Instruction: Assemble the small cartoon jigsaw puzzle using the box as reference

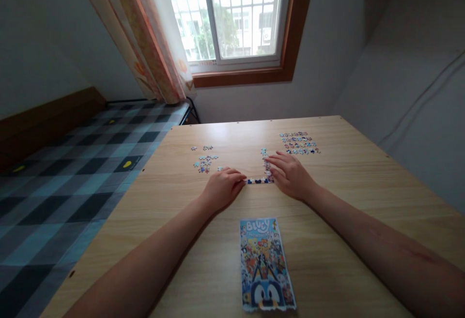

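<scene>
An L-shaped border of joined jigsaw puzzle pieces (258, 181) lies on the wooden table, with its short row nearest me and a column rising at the right end. My left hand (223, 188) is closed at the left end of that row, its fingertips pinched together on a puzzle piece mostly hidden by them. Over the right-hand column (264, 152) rests my right hand (290, 174), fingers apart and lying along the pieces, partly covering them. Closer to me, a printed Bluey picture sheet (267, 265) with many cartoon characters lies flat.
Loose puzzle pieces (204, 164) lie in a small group beyond my left hand, with a few more (208, 147) farther back. Several rows of pieces (298, 143) lie at the back right. A checked bed (90, 163) stands left of the table (203, 269); a window is ahead.
</scene>
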A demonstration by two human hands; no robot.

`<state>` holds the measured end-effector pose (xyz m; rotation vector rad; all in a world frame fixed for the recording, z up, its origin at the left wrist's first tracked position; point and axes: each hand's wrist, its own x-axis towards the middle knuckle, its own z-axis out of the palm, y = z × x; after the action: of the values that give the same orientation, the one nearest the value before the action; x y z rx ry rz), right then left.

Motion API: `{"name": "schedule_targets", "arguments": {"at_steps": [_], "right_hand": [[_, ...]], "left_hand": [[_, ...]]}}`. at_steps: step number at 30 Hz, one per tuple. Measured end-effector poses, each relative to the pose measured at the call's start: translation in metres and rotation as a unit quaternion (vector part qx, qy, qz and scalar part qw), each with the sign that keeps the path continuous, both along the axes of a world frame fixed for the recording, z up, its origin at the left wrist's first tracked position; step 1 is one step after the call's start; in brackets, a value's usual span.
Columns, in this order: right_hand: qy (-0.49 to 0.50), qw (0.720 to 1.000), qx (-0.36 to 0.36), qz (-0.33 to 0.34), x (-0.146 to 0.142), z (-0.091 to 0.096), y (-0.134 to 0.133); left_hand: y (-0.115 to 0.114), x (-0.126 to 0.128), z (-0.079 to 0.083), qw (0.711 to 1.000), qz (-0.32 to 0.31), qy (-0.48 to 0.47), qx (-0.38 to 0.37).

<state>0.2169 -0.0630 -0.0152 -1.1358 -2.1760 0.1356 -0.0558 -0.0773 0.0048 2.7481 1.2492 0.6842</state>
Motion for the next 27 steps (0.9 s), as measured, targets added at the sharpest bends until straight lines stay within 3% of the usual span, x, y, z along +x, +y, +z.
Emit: {"name": "schedule_targets", "arguments": {"at_steps": [4,27], "right_hand": [[0.040,0.999,-0.006,-0.030,0.007,-0.007,0.010],[-0.016,0.999,-0.025,0.016,0.008,-0.012,0.012]], "left_hand": [[0.005,-0.006,0.000,0.999,0.019,-0.024,-0.021],[0.010,-0.006,-0.003,0.998,0.012,-0.041,-0.040]]}}
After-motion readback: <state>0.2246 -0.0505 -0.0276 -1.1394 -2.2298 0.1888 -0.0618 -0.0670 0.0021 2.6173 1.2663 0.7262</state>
